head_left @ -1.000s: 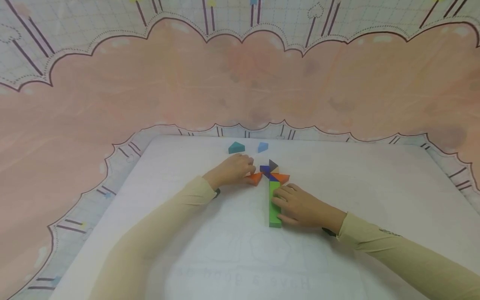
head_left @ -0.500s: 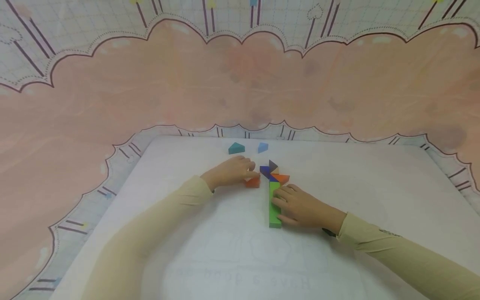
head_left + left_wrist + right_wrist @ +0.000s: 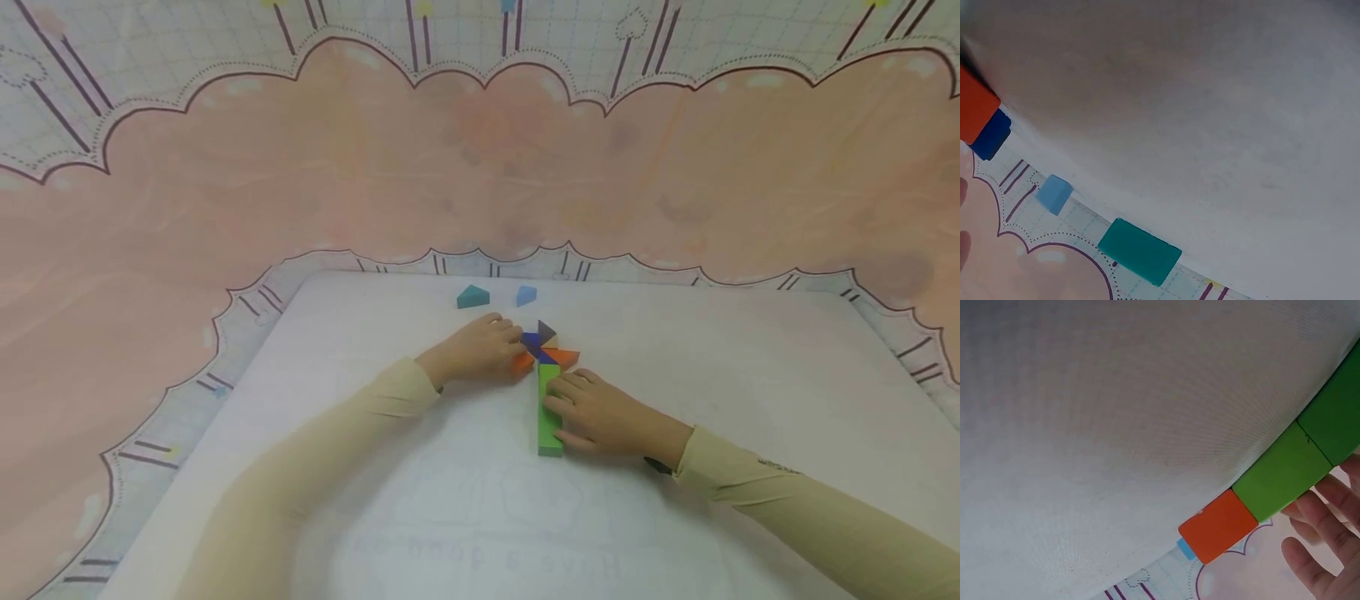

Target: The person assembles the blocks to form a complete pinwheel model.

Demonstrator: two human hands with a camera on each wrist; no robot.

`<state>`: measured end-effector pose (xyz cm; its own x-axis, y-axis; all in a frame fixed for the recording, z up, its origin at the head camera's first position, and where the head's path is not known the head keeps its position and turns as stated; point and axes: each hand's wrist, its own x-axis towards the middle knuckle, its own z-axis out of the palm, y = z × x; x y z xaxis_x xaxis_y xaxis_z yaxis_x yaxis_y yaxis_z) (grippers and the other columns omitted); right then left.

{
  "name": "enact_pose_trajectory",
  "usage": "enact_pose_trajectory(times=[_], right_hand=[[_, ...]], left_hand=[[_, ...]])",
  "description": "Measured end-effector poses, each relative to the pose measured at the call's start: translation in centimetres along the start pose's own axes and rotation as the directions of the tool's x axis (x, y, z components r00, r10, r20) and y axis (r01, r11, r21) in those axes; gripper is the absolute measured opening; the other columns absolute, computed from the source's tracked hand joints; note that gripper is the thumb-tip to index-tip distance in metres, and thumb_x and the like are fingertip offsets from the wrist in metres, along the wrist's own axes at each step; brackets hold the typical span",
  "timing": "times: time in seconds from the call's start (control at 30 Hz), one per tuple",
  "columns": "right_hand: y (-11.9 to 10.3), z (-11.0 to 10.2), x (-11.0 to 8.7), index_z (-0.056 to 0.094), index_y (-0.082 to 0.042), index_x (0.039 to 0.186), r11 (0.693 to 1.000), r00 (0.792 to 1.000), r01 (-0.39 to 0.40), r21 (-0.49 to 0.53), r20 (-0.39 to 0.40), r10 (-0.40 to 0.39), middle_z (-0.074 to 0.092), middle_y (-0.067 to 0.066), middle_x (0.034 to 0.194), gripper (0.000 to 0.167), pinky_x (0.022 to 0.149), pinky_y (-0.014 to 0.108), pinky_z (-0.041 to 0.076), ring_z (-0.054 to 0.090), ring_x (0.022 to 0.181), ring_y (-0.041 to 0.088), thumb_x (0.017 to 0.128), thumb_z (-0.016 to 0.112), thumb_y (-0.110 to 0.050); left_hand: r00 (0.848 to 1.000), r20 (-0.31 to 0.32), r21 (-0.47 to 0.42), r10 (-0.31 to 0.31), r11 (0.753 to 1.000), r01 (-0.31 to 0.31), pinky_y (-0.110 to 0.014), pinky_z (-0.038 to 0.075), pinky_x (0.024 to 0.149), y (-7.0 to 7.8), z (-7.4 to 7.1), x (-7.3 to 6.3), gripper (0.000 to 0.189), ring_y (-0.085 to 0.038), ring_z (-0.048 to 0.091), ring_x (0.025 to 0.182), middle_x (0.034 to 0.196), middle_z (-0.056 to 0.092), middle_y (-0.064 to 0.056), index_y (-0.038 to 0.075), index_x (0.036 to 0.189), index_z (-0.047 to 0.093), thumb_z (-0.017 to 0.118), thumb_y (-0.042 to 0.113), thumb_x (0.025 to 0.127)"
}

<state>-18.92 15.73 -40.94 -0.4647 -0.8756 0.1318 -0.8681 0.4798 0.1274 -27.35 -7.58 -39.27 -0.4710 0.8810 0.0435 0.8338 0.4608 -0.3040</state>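
Observation:
In the head view my left hand (image 3: 480, 348) pinches an orange triangular block (image 3: 522, 365), at the left of a pinwheel-like group of blocks. Dark blue blocks (image 3: 532, 340), a grey-brown triangle (image 3: 546, 332) and a second orange block (image 3: 564, 357) make up that group. Below it a long green piece (image 3: 550, 417) points toward me. My right hand (image 3: 600, 412) rests its fingertips on this piece from the right. The right wrist view shows light green (image 3: 1282, 472) and dark green (image 3: 1335, 412) faces end to end, fingers (image 3: 1329, 531) fairly straight against them.
A teal triangular block (image 3: 473, 297) and a light blue block (image 3: 527, 295) lie near the table's far edge, beyond the group. White table (image 3: 420, 500) surface stretches around the hands. A peach patterned backdrop (image 3: 450, 175) rises behind it.
My left hand has turned the orange triangle, then shifted right with it, up close to the blue blocks. The right hand and the green piece have stayed in place.

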Motion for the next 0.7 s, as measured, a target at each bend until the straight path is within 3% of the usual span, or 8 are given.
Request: enact_pose_trajectory(times=[0.1, 0.23, 0.43, 0.7], right_hand=[[0.01, 0.0, -0.01, 0.057, -0.012, 0.114, 1.0, 1.0, 0.007, 0.003, -0.006, -0.007, 0.059, 0.004, 0.118, 0.036, 0.099, 0.044, 0.043, 0.052, 0.114, 0.021, 0.09, 0.054, -0.039], [0.03, -0.01, -0.03, 0.056, -0.013, 0.115, 1.0, 1.0, 0.005, 0.001, -0.002, -0.005, 0.059, 0.004, 0.118, 0.036, 0.099, 0.045, 0.043, 0.052, 0.115, 0.022, 0.091, 0.054, -0.04], [0.04, -0.02, -0.09, 0.056, -0.013, 0.115, 1.0, 1.0, 0.001, -0.005, -0.002, -0.001, 0.059, 0.004, 0.119, 0.037, 0.099, 0.044, 0.043, 0.052, 0.115, 0.021, 0.091, 0.054, -0.04], [0.03, -0.02, -0.11, 0.057, -0.013, 0.116, 1.0, 1.0, 0.006, -0.005, -0.008, -0.006, 0.059, 0.004, 0.118, 0.037, 0.098, 0.044, 0.044, 0.052, 0.115, 0.021, 0.09, 0.055, -0.04]], left_hand=[[1.0, 0.002, -0.039, -0.018, 0.999, 0.018, -0.034, 0.043, 0.1, 0.08, -0.05, -0.01, 0.034, -0.016, 0.059, 0.1, 0.106, 0.065, 0.001, 0.018, 0.105, 0.065, 0.06, 0.045, 0.086], [1.0, 0.006, -0.043, -0.022, 0.999, 0.022, -0.035, 0.043, 0.1, 0.11, -0.12, -0.04, 0.04, -0.017, 0.059, 0.099, 0.104, 0.065, 0.001, 0.018, 0.105, 0.063, 0.063, 0.051, 0.081], [0.998, -0.017, -0.017, -0.052, 0.998, 0.052, -0.035, 0.043, 0.099, 0.18, 0.24, 0.15, 0.042, -0.017, 0.06, 0.099, 0.107, 0.064, -0.001, 0.016, 0.107, 0.061, 0.063, 0.05, 0.082], [0.988, 0.03, 0.033, -0.154, 0.988, 0.153, -0.037, 0.044, 0.098, 0.18, -0.09, 0.69, 0.042, -0.02, 0.06, 0.1, 0.104, 0.065, -0.003, 0.013, 0.11, 0.062, 0.062, 0.047, 0.085]])
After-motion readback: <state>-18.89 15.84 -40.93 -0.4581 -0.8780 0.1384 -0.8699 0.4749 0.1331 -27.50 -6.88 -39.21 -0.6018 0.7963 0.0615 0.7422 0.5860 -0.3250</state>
